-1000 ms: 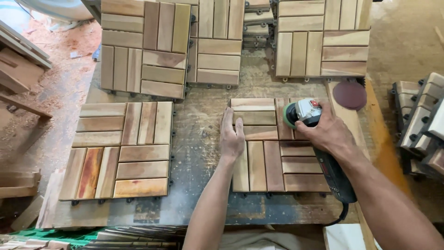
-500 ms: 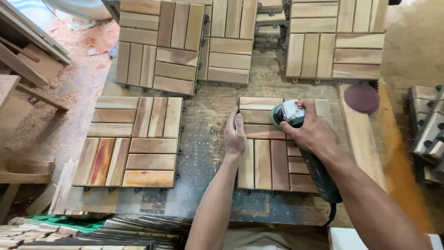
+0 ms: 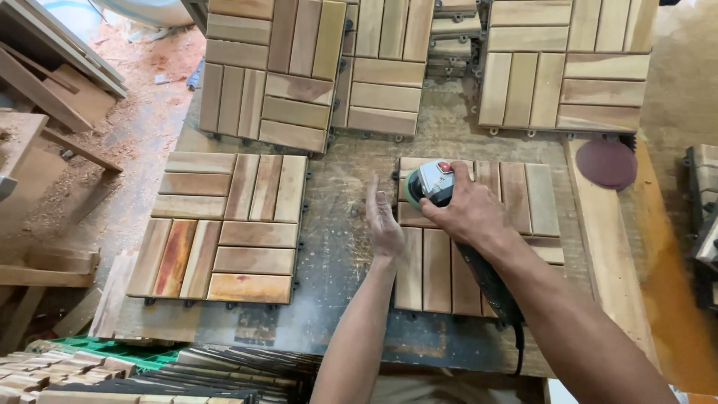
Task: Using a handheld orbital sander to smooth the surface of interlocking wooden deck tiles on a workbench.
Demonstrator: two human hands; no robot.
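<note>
1. A sander [image 3: 430, 183] is gripped firmly by the right hand [image 3: 467, 213] on the upper left of a wooden tile [image 3: 516, 202].
2. The tile's left edge is braced by the left hand [image 3: 383, 224], fingers straight, clasping nothing.
3. The tile lies on a worn workbench [image 3: 340, 247].

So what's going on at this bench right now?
A person is working a wooden slat tile on a worn workbench. The right hand grips a handheld power sander pressed on the tile's upper left corner, its cord trailing back toward the person. The left hand rests, fingers straight, against the tile's left edge. Another slat tile lies to the left, more lean at the back, and a round dark red sanding disc sits on a plank at the right.
</note>
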